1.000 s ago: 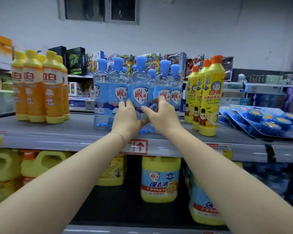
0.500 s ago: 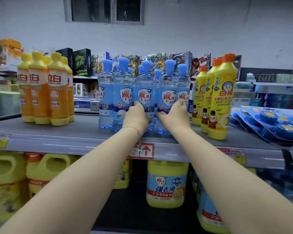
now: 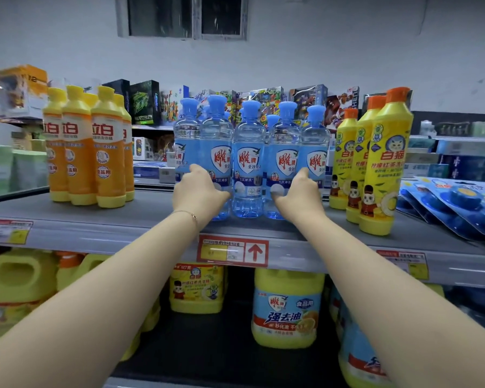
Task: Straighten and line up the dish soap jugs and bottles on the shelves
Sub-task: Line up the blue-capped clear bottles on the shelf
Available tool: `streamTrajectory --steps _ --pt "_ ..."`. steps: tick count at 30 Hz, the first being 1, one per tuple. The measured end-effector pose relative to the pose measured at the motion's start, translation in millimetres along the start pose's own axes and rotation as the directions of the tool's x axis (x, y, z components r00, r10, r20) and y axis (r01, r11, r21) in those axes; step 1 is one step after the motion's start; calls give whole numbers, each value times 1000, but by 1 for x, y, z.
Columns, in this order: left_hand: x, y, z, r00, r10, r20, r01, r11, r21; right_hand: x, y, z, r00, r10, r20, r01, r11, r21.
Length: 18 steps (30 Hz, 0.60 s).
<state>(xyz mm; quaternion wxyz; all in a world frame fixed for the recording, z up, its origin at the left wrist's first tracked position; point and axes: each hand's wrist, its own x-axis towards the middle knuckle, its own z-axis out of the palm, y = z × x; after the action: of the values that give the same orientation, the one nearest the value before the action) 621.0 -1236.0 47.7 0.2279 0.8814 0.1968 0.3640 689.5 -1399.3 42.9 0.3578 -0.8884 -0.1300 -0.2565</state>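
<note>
A: Hands apart now. Your left hand [image 3: 200,191] and right hand [image 3: 298,196] have spread from the middle of the blue bottles [image 3: 248,161] out to the flanks. A second ago they were nearly touching on the centre bottle.

B: Grip state?

A: Left fingers wrap round the second bottle from the left, low on the label. Right fingers curl round the bottle second from the right, thumb up at 12 o'clock. Both look clamped, though the far-side fingertips are hidden.

B: Where's the cluster?

A: On the top shelf [image 3: 140,228], centre, just above the red arrow tag [image 3: 233,252]. Orange bottles [image 3: 95,147] sit at 9 o'clock of it, well apart. Yellow bottles [image 3: 381,163] are at 3 o'clock, just beside.

B: Meaning for the task?

A: My read: you're squaring the front row from its outer ends. Labels face out and the front bottles stand upright, close together. Back row is mostly hidden, can't judge it.

B: Other differences from earlier?

A: Camera is nearer and more centred on the cluster. Jugs [image 3: 287,309] at 6 o'clock on the lower shelf look untouched, still to do.
</note>
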Motion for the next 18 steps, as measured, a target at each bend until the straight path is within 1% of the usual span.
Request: streamTrajectory --steps 4,8,9,12,13,18 --pt "4 2 -5 1000 9 -12 -9 1000 -14 -1 2 2 999 -20 51 22 1000 -22" --pt "4 -9 -11 999 20 -46 -25 995 -98 -2 3 3 999 -49 3 49 999 3" --pt "5 -13 -11 1000 10 -24 -12 994 -112 -3 2 3 998 -60 -2 60 998 -10" --pt "4 -18 -4 990 -37 136 58 987 -153 -4 -1 2 996 -93 2 93 994 -53" --pt "3 -18 -2 987 -38 158 63 985 -163 -5 -1 2 995 -102 5 102 993 -60" --pt "0 -17 -7 989 -34 143 60 982 -180 -6 0 0 991 -134 30 135 990 -50"
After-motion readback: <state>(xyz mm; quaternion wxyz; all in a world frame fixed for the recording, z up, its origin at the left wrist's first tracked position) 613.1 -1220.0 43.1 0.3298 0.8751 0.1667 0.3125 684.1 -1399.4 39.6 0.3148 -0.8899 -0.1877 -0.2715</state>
